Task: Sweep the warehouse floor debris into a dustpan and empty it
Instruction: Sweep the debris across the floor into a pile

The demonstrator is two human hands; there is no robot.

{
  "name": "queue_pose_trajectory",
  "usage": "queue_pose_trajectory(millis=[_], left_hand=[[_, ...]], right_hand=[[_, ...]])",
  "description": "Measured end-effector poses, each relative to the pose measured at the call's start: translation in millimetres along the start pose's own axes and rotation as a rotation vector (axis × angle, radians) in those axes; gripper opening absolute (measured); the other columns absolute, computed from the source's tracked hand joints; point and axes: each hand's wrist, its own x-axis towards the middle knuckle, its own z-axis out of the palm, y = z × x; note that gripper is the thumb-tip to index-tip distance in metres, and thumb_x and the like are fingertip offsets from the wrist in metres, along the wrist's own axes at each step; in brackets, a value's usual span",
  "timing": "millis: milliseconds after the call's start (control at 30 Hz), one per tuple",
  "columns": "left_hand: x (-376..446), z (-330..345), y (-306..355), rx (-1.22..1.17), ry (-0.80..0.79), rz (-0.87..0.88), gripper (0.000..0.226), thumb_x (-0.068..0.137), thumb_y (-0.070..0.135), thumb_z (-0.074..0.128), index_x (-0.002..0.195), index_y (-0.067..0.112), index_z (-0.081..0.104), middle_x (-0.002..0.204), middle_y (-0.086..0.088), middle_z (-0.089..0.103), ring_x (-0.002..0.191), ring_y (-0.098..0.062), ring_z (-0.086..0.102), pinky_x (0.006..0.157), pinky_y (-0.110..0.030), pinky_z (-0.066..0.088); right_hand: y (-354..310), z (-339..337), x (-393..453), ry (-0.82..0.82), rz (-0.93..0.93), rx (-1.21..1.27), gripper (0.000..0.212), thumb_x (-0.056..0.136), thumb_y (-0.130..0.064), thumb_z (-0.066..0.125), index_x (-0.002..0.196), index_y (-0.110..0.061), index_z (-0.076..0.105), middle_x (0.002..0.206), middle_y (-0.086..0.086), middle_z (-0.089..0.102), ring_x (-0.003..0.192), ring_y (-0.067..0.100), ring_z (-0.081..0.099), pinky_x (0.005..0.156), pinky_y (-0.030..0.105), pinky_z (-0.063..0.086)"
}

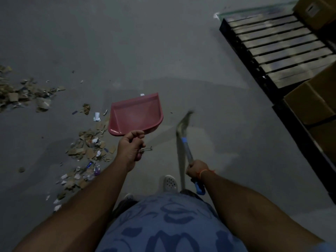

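Note:
My left hand (131, 146) grips the handle of a pink dustpan (136, 115), held above the grey floor with its mouth pointing away from me; the pan looks empty. My right hand (197, 170) grips the grey, blue-taped handle of a broom (183, 128), whose bristle head is blurred to the right of the dustpan. Torn cardboard and paper debris (91, 146) lies on the floor left of the dustpan, trailing toward my feet. A second, larger debris pile (23, 93) sits at the far left.
A black pallet with pale slats (280, 50) lies at the upper right. Brown cardboard boxes (311, 104) stand on another pallet along the right edge, one more box (314, 10) at the top right. My white shoe (170, 183) is below the broom.

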Motion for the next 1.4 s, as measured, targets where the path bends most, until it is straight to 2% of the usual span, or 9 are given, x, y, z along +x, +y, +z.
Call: queue_pose_trajectory(millis=[133,267,500,633,800,967,1100,1267,1400], left_hand=[[5,9,8,-0.017,0.012,0.013,0.028,0.089,-0.006,0.055,0.093,0.019,0.068,0.066,-0.005,0.06,0.05,-0.013,0.048,0.044,-0.017,0.027],[9,10,16,-0.047,0.017,0.047,0.027,0.091,-0.007,0.054,0.095,0.017,0.066,0.063,-0.001,0.061,0.049,-0.012,0.048,0.041,-0.016,0.026],[16,-16,14,-0.096,0.053,0.024,0.028,0.092,-0.009,0.051,0.097,0.014,0.065,0.063,-0.004,0.059,0.042,-0.01,0.044,0.039,-0.013,0.024],[25,-57,19,-0.106,0.08,0.001,0.026,0.091,-0.008,0.052,0.095,0.013,0.066,0.066,-0.011,0.057,0.04,-0.012,0.041,0.04,-0.013,0.024],[32,-124,29,-0.131,0.188,0.017,0.029,0.09,-0.01,0.049,0.095,0.012,0.066,0.07,-0.01,0.059,0.039,-0.011,0.042,0.039,-0.012,0.024],[35,-195,31,-0.198,0.294,0.005,0.026,0.091,-0.009,0.051,0.098,0.011,0.066,0.069,-0.012,0.058,0.035,-0.011,0.04,0.038,-0.013,0.024],[30,-235,27,-0.242,0.354,-0.004,0.024,0.092,-0.008,0.053,0.097,0.012,0.066,0.067,-0.01,0.059,0.039,-0.012,0.042,0.038,-0.013,0.027],[31,-258,27,-0.258,0.41,0.001,0.024,0.093,-0.01,0.053,0.095,0.01,0.066,0.076,-0.006,0.063,0.046,-0.007,0.054,0.034,-0.013,0.03],[40,-260,32,-0.305,0.381,-0.003,0.021,0.093,-0.009,0.054,0.1,0.008,0.065,0.076,-0.006,0.064,0.046,-0.011,0.051,0.034,-0.014,0.031]], right_hand=[[-22,-15,8,-0.119,-0.127,-0.094,0.028,0.081,-0.024,0.064,0.102,-0.007,0.07,0.092,0.011,0.072,0.071,0.025,0.07,0.058,0.034,0.061],[-35,-20,7,-0.138,-0.236,-0.099,0.018,0.083,-0.019,0.064,0.094,-0.008,0.072,0.074,0.006,0.065,0.052,0.017,0.06,0.042,0.021,0.047],[-61,-16,12,-0.034,-0.27,-0.024,0.012,0.085,-0.019,0.062,0.076,-0.014,0.068,0.07,0.007,0.065,0.051,0.022,0.061,0.046,0.025,0.05],[-87,-2,16,0.083,-0.227,-0.101,0.018,0.086,-0.019,0.058,0.068,-0.019,0.062,0.079,0.009,0.07,0.072,0.027,0.071,0.067,0.033,0.06],[-126,37,16,0.094,-0.137,-0.231,0.022,0.084,-0.021,0.058,0.096,-0.006,0.07,0.095,0.012,0.071,0.086,0.029,0.069,0.078,0.035,0.059],[-173,85,10,-0.036,-0.19,-0.346,0.021,0.089,-0.021,0.057,0.1,-0.007,0.069,0.101,0.012,0.071,0.091,0.027,0.07,0.082,0.038,0.06],[-216,118,6,-0.164,-0.294,-0.402,0.023,0.086,-0.025,0.061,0.102,-0.01,0.07,0.099,0.012,0.071,0.087,0.028,0.071,0.077,0.039,0.061],[-241,135,-7,-0.236,-0.421,-0.326,0.007,0.081,-0.018,0.063,0.081,-0.016,0.07,0.066,0.003,0.063,0.047,0.016,0.06,0.044,0.024,0.05],[-239,128,-3,-0.191,-0.487,-0.313,0.01,0.079,-0.022,0.064,0.076,-0.015,0.07,0.063,0.001,0.063,0.055,0.019,0.064,0.057,0.032,0.055]])
